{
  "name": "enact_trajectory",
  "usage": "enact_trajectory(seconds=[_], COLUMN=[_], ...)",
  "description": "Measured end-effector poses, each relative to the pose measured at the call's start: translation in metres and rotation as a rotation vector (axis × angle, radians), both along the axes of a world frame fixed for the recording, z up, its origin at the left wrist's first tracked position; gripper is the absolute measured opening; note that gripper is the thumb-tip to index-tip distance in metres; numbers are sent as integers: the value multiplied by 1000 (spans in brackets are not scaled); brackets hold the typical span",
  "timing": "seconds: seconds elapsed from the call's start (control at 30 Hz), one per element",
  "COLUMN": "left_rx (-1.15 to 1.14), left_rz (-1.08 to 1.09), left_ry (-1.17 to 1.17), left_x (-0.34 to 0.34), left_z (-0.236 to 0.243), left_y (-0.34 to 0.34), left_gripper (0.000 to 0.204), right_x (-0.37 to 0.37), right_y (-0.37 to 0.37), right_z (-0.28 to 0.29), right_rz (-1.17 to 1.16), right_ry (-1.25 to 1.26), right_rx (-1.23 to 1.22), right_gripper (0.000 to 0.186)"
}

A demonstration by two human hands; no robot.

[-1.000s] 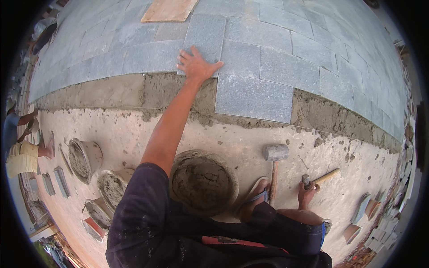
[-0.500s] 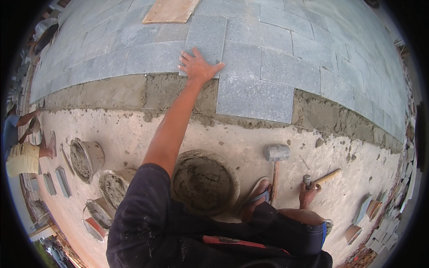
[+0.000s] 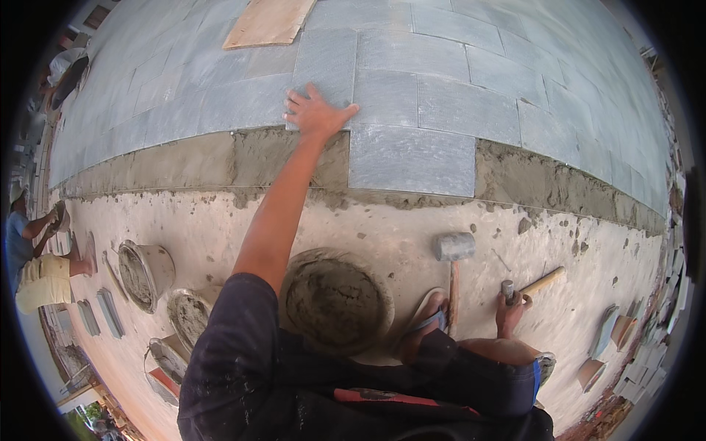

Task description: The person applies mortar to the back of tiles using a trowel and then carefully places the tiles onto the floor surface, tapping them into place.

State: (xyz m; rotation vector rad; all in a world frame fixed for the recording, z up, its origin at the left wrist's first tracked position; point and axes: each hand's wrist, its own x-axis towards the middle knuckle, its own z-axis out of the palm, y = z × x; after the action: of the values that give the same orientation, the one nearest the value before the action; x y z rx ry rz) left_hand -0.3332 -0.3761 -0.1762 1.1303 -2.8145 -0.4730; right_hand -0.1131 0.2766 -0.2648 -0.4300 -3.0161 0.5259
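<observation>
My left hand (image 3: 318,117) lies with spread fingers on a grey stone paving slab (image 3: 326,65); it holds nothing. Just right of it, another grey slab (image 3: 412,158) sits on the wet mortar bed (image 3: 294,163). Low on the right, the fingers of my right hand (image 3: 507,316) are closed on a hammer (image 3: 543,281) near its metal head, its pale wooden handle pointing up and right. To the left of that, a mallet (image 3: 455,248) with a grey head rests on the ground by my sandalled foot (image 3: 428,316).
A round tub of mortar (image 3: 338,301) stands before me, and several buckets (image 3: 158,268) of mortar are at the left. Along the mortar edge runs a thin string. A flat board (image 3: 268,22) lies on the paving. Far left, another person (image 3: 33,242) works.
The view has shifted slightly, so the paving sits a little further left. My left hand remains on the slab and my right on the hammer. The other person's hands have moved.
</observation>
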Motion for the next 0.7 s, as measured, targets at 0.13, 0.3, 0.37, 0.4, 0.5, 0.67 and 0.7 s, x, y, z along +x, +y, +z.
enact_trajectory(seconds=[0.13, 0.3, 0.37, 0.4, 0.5, 0.67, 0.7], left_rx=[18, 13, 8, 6, -2, -26, -27], left_rz=[13, 23, 30, 23, 14, 18, 19], left_ry=[-2, 9, -16, -17, -14, 2, 6], left_x=[-1, 0, 0, -1, -2, -2, -2], left_z=[-1, 0, -2, -1, -2, -6, -6], left_y=[0, -1, -1, 1, 1, -4, -3], left_gripper=[136, 137, 137, 137, 137, 138, 137], right_x=[-2, -2, -3, -3, -2, -1, -1], right_y=[-1, -6, -3, -2, -2, -3, -3], right_z=[1, 7, 3, 3, 4, 2, 3], right_rz=[-24, -76, -80, -83, -97, -82, -80], right_ry=[-36, -52, -55, -54, -59, -36, -37], right_rx=[-23, -45, -34, -29, -30, -8, -7], right_gripper=[40, 41, 41, 41, 42, 43, 43])
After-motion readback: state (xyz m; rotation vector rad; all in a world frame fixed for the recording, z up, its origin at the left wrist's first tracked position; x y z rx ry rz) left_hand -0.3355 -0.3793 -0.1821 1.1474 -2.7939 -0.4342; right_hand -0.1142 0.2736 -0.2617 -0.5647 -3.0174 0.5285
